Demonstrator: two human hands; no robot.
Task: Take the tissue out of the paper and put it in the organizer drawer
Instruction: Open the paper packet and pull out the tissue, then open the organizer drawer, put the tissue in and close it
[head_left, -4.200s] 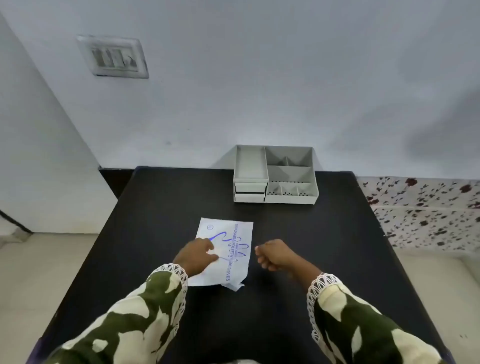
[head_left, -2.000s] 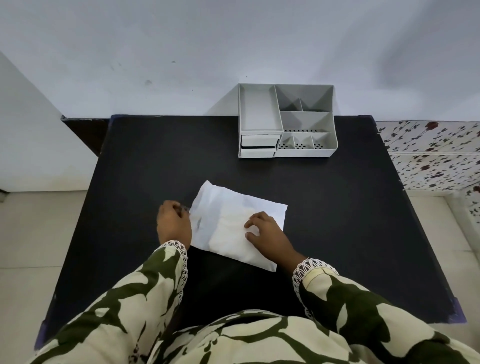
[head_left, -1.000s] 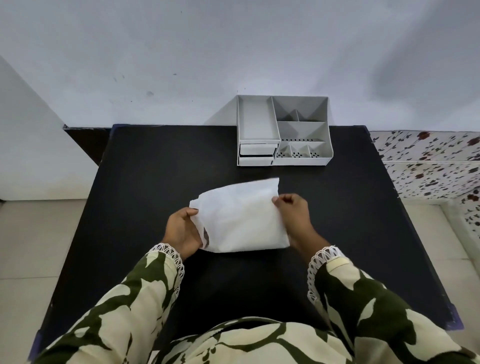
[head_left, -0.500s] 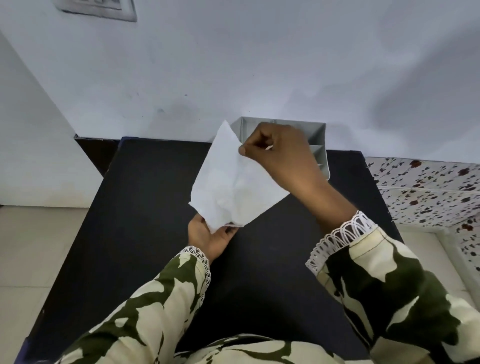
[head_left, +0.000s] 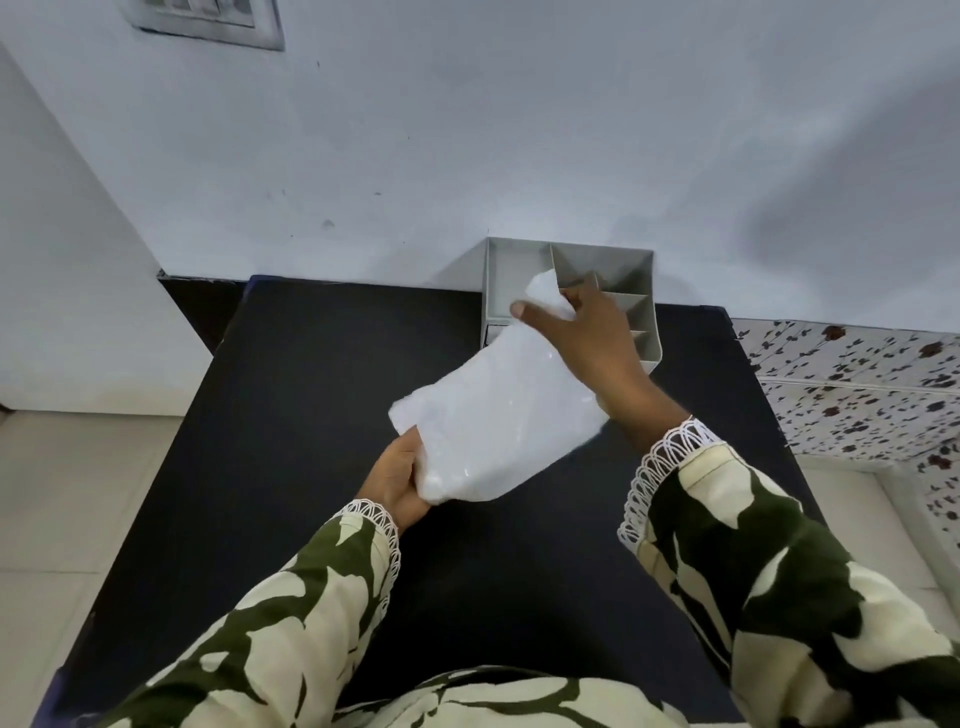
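Note:
I hold the white paper packet (head_left: 493, 426) above the black table (head_left: 311, 415), tilted with its far end up. My left hand (head_left: 397, 480) grips its lower near corner. My right hand (head_left: 576, 332) pinches a crumpled white piece (head_left: 543, 299) at the packet's upper end; whether this is the tissue or the packet's own edge I cannot tell. The grey organizer (head_left: 519, 260) stands against the wall at the table's far edge, partly hidden behind my right hand. Its small drawers sit at the lower left front, mostly hidden by the packet.
A white wall rises right behind the organizer, with a switch plate (head_left: 208, 21) high at the left. A speckled counter (head_left: 857, 384) adjoins the table on the right. Tiled floor lies to the left of the table.
Both hands picked the packet up off the table. In the last half second my right hand dropped a little and now pinches a crumpled white bit at the packet's top end.

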